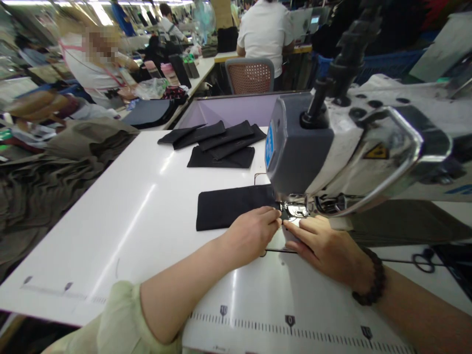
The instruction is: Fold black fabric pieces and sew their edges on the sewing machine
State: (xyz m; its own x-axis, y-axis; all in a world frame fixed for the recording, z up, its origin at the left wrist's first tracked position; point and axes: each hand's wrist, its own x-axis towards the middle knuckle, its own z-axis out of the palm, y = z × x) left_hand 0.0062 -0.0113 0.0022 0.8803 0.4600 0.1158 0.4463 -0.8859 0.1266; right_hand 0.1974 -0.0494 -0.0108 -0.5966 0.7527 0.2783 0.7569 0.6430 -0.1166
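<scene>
A flat rectangular black fabric piece [232, 204] lies on the white sewing table, its right end at the metal presser foot [297, 210] of a sewing machine [300, 142]. My left hand [254, 230] is closed at the piece's front right corner, fingertips pinched together there. Just in front of the presser foot rests my right hand [326, 246], its fingers stretched out and the index fingertip almost meeting my left fingers. Whether the right fingertips touch the fabric is hard to see. The needle is hidden behind the machine head.
Several folded black fabric pieces [224, 140] overlap at the table's back. A heap of brownish cloth [40, 196] lies to the left. Dark scissors [424, 259] sit at the right. A printed ruler [258, 325] runs along the front. Other people work beyond the table.
</scene>
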